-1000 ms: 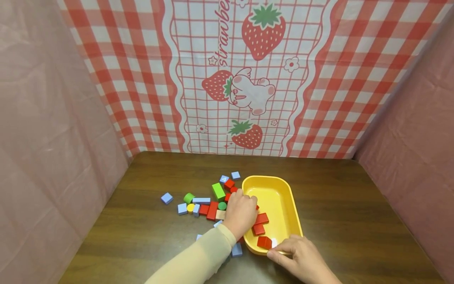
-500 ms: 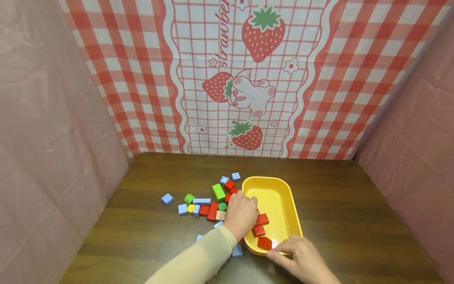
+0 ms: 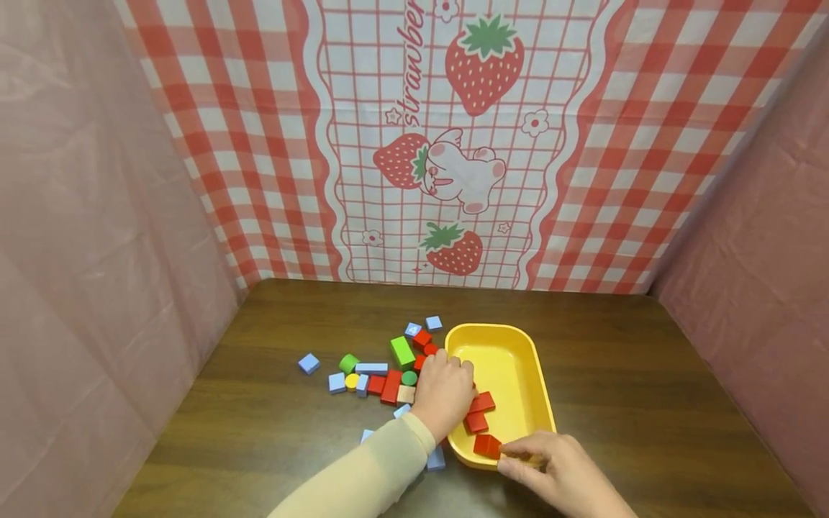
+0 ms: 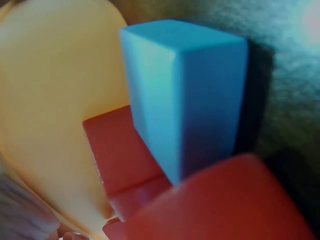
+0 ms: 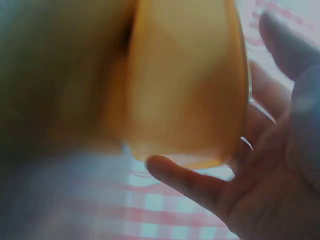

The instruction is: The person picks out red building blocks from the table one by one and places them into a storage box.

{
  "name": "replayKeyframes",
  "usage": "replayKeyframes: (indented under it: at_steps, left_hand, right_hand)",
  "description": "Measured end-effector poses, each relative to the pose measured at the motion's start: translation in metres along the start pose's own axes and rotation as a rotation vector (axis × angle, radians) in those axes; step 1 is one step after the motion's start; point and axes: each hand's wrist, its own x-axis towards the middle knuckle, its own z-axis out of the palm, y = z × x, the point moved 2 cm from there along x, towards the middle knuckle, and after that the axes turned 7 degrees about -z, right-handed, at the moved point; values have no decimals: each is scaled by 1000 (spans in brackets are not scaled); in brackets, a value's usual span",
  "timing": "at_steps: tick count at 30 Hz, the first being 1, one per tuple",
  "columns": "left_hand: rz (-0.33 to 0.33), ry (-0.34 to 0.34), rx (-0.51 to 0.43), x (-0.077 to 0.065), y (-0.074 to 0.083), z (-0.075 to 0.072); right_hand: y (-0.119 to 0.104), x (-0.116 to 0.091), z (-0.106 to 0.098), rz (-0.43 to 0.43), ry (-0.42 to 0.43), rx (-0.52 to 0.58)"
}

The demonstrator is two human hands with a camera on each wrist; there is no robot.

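In the head view my left hand (image 3: pixel 445 392) reaches over the left rim of a yellow tray (image 3: pixel 544 392). Its bent fingertips are hidden, so a grip cannot be made out. Red blocks (image 3: pixel 477 422) lie inside the tray beside that hand. At the tray's near right corner is my right hand (image 3: pixel 558 467), thumb and fingers apart, close to another red block (image 3: pixel 487 446). The right wrist view shows the right hand (image 5: pixel 260 185) with spread fingers around the tray's outside (image 5: pixel 185 85). Close to the left wrist camera stand a blue block (image 4: pixel 200 95) and red blocks (image 4: pixel 125 150).
Left of the tray spread blue, red, green and yellow blocks, among them a green block (image 3: pixel 402 352), a long blue block (image 3: pixel 371 368) and a plain wooden block (image 3: pixel 406 394). A lone blue block (image 3: pixel 309 363) lies farther left. A strawberry-patterned cloth (image 3: pixel 414 165) hangs behind the table.
My right thumb and fingers have parted and shifted slightly right at the tray's corner. The left hand and the blocks keep their places; the whole view has drifted a little.
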Motion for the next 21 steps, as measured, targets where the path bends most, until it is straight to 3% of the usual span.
replayKeyframes:
  at_steps: [4, 7, 11, 14, 18, 21]
  left_hand:
    - [-4, -26, -3, -2, 0, 0]
    - [-14, -35, -2, -2, -2, 0]
    - [-14, -23, -5, -1, -3, -1]
    - [-17, -28, -8, -1, -2, -1]
    - [-21, -25, -85, -1, -4, -2]
    - [-21, 4, -274, 1, -14, -5]
  right_hand:
    - [-4, 6, -16, 13, 231, -165]
    - [0, 11, -19, 148, 332, -263]
    - [13, 12, -18, 440, 215, -190]
    - [21, 10, -14, 568, 108, -92]
    - [29, 5, -6, 645, 59, 33]
    - [34, 2, -1, 685, 58, 119]
